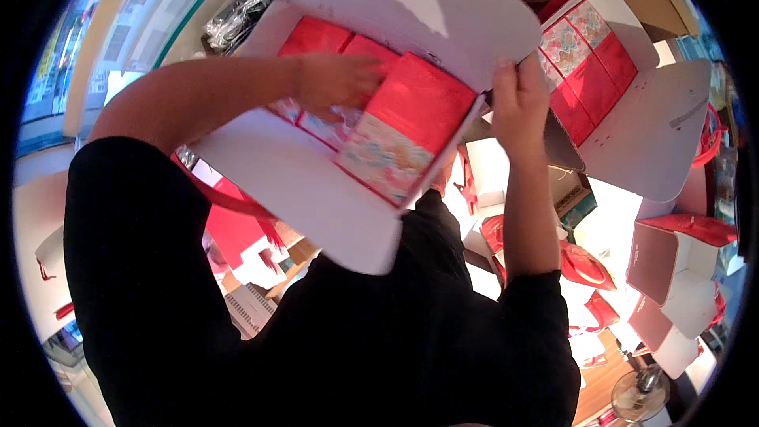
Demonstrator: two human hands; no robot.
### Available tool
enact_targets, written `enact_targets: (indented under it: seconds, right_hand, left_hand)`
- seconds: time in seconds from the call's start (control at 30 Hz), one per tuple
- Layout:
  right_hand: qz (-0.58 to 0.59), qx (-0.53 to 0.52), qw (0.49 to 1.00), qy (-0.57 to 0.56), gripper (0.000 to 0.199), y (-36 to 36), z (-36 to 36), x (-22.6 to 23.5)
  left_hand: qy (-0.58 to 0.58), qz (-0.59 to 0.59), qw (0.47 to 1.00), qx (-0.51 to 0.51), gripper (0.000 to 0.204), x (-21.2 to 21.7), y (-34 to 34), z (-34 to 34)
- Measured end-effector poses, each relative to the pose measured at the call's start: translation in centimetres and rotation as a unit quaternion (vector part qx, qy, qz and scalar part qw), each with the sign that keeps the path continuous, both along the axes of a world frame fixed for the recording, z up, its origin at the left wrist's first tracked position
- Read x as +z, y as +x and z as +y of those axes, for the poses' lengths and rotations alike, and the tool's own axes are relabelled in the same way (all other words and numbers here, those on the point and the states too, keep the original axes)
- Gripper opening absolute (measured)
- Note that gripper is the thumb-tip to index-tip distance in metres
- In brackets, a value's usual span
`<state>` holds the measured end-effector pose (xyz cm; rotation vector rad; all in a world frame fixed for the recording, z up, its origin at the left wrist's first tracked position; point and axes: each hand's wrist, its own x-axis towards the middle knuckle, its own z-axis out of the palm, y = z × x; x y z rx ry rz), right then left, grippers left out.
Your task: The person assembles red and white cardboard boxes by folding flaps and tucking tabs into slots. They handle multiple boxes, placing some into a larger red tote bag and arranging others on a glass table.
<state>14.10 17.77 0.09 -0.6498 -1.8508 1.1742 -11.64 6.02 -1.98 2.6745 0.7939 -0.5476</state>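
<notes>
A white box (273, 138) with its flaps spread is tilted in front of me. Inside lie three red packages side by side, each with a pale swirl-patterned band; the rightmost package (419, 103) sits higher than the others. My left hand (336, 83) reaches in over the left and middle packages, its fingers stretched out and slightly blurred. Whether it presses on them I cannot tell. At the box's right corner my right hand (520, 103) grips the edge, thumb on the near side and the other fingers mostly hidden.
Another open white box (644, 134) with similar red packages (589, 71) stands at the right. Empty white cartons (692, 285) and red bags (585, 265) lie lower right, near a round clear object (639, 395). Clear plastic wrap (237, 20) is beside a glass-edged counter (186, 24).
</notes>
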Motion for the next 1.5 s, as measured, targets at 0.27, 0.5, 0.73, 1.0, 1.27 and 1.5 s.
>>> enact_targets:
  seconds: [0.27, 0.5, 0.73, 1.0, 1.27, 1.5]
  right_hand:
    - [0.137, 0.068, 0.98, -0.131, 0.027, -0.2, 2.9, -3.0]
    - [0.007, -0.012, 1.0, 0.008, 0.04, 0.0, -1.4, 1.7]
    - [-0.374, 0.114, 0.91, 0.139, 0.038, 6.2, -4.5, 6.8]
    - [-0.427, 0.339, 0.783, 0.298, 0.072, 5.2, -3.7, 1.0]
    - [-0.454, 0.346, 0.737, 0.361, 0.091, 4.4, -4.2, 1.2]
    - [-0.494, 0.36, 0.687, 0.394, 0.098, 3.7, -4.2, 1.6]
  left_hand:
    - [0.0, -0.16, 0.987, 0.018, 0.045, -2.2, 7.5, -3.1]
    - [0.082, -0.166, 0.972, 0.141, 0.039, -3.6, 9.1, -5.9]
    - [0.099, -0.182, 0.962, 0.179, 0.041, -4.7, 9.5, -7.1]
    - [0.123, -0.218, 0.957, 0.149, 0.04, -5.0, 9.6, -7.2]
    - [0.182, -0.237, 0.943, 0.145, 0.037, -6.0, 9.9, -7.6]
    - [0.169, -0.206, 0.95, 0.161, 0.035, -5.1, 10.4, -7.2]
